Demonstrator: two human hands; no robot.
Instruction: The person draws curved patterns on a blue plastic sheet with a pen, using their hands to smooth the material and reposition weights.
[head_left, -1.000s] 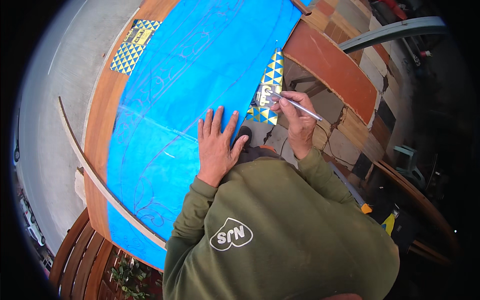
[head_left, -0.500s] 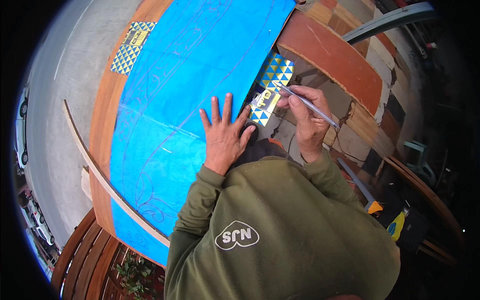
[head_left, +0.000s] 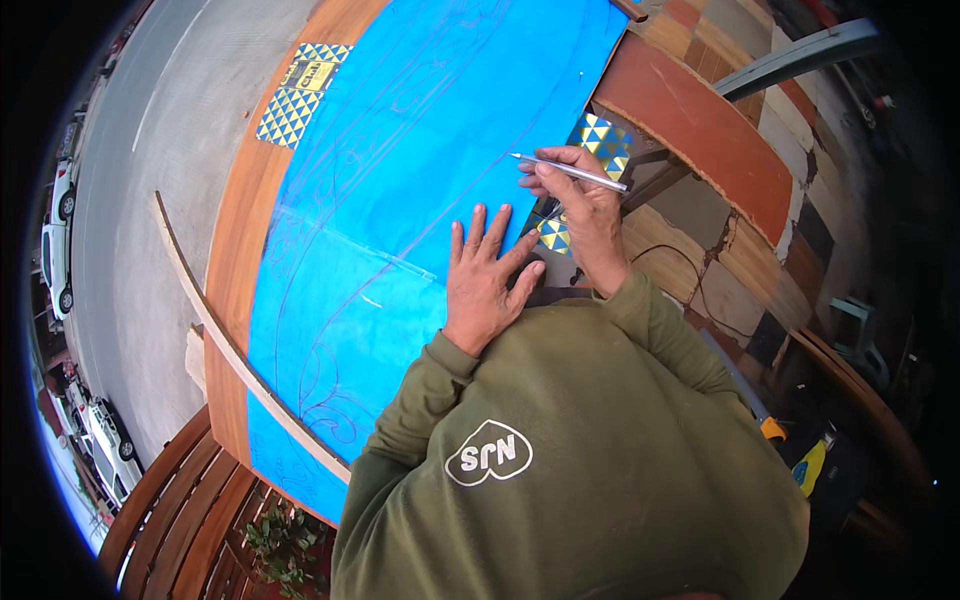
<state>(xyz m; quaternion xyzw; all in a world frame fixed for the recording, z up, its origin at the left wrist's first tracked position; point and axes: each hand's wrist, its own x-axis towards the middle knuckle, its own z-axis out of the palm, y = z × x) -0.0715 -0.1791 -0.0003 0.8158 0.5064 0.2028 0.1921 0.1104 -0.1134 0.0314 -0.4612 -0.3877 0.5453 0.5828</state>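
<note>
A large blue sheet (head_left: 385,190) with curved lines and scroll patterns drawn on it lies over a wooden board (head_left: 232,250). Flat on the sheet's near right part rests my left hand (head_left: 487,285), its fingers spread and holding nothing. My right hand (head_left: 592,220) grips a slim silver pen (head_left: 590,176) at the sheet's right edge. The pen slants left, with its tip close to a long drawn curve; whether it touches the sheet I cannot tell.
A thin curved wooden strip (head_left: 235,350) lies across the board's left side. Blue-and-yellow patterned pieces (head_left: 290,115) show at both edges. A curved reddish-brown panel (head_left: 700,140) is at right, over patchwork paving (head_left: 690,210). A slatted wooden bench (head_left: 170,510) stands at lower left.
My right hand has brought the pen leftward from beside the sheet to over it. My left hand stays flat on the sheet. The whole view has shifted slightly.
</note>
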